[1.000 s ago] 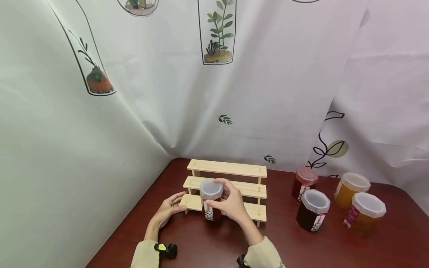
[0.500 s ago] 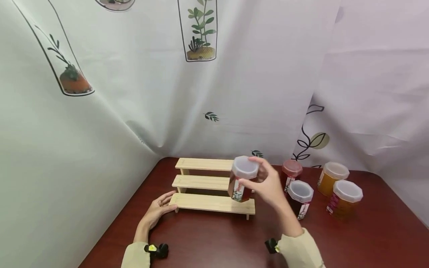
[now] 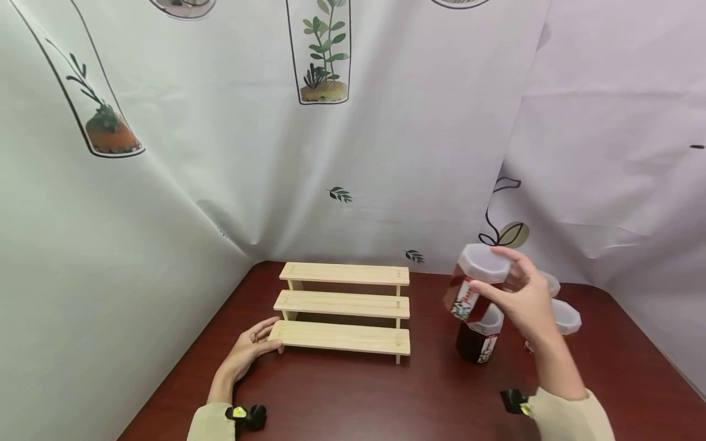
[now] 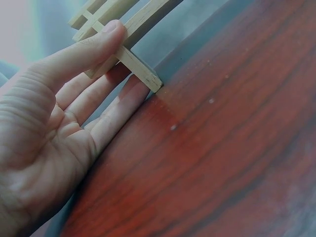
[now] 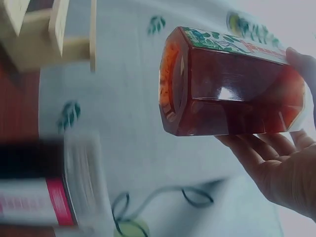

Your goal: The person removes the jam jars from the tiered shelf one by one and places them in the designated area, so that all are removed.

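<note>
My right hand grips a jar of red jam by its upper part, raised above the table. The jar is tilted, has a translucent eight-sided lid and bears a white label. In the right wrist view, the jar's base faces the camera. A three-step wooden shelf stands on the table. At the left end of its lowest board is my left hand. In the left wrist view, the thumb lies on the board's edge, with the other fingers behind and beneath it near the leg.
A dark jar stands below the raised one and partly behind it. Farther right, an amber jar and another lid are partly covered by my right hand and forearm. A printed white curtain hangs behind the dark red table.
My right hand has lifted the red jam jar off the front of the shelf and carried it right, over the other jars. My left hand stays at the shelf's end. The head view has shifted.
</note>
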`<state>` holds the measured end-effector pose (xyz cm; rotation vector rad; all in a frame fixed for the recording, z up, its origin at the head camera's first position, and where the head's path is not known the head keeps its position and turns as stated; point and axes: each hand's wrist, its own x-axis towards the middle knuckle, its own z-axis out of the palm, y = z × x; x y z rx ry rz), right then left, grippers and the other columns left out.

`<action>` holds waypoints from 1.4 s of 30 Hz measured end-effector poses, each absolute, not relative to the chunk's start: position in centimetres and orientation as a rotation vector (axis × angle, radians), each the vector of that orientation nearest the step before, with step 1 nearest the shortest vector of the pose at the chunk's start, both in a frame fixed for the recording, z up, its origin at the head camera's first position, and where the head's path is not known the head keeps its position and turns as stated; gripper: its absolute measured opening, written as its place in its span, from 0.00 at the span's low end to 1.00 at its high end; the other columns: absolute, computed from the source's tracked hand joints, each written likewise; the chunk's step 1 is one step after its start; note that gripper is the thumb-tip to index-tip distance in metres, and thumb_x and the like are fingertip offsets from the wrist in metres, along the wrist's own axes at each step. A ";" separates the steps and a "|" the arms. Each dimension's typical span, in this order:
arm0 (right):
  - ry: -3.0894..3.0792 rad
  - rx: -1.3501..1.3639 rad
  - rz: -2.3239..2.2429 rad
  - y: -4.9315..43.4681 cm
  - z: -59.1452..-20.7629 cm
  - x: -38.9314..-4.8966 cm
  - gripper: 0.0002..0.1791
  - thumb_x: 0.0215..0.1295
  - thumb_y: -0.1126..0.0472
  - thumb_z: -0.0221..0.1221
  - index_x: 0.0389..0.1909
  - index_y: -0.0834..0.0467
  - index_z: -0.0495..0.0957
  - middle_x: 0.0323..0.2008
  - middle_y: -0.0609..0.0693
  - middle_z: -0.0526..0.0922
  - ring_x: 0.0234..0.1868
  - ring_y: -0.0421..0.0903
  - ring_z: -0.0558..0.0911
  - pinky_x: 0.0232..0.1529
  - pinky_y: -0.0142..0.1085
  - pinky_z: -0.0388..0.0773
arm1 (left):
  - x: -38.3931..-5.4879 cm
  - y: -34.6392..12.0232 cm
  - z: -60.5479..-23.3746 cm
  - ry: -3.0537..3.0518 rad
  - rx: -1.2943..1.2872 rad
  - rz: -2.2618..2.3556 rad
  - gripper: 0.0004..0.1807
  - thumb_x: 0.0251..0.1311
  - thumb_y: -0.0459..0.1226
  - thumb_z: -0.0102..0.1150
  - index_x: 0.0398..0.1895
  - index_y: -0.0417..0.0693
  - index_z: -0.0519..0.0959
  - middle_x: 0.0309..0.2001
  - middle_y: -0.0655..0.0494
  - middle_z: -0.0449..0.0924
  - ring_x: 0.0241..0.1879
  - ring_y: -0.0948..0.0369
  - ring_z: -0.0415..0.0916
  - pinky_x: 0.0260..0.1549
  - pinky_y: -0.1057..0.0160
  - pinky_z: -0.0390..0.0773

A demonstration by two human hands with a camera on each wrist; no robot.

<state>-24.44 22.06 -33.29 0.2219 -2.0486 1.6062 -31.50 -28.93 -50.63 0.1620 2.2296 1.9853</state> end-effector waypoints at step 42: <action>-2.219 -0.052 1.677 34.9 -45.5 -18.8 0.36 0.55 0.76 0.65 0.60 0.41 0.71 0.41 0.19 0.80 0.37 0.21 0.80 0.33 0.17 0.74 | -31.7 -28.7 -50.6 2.227 0.075 2.009 0.41 0.58 0.31 0.65 0.74 0.38 0.57 0.71 0.33 0.60 0.48 0.74 0.78 0.46 0.71 0.79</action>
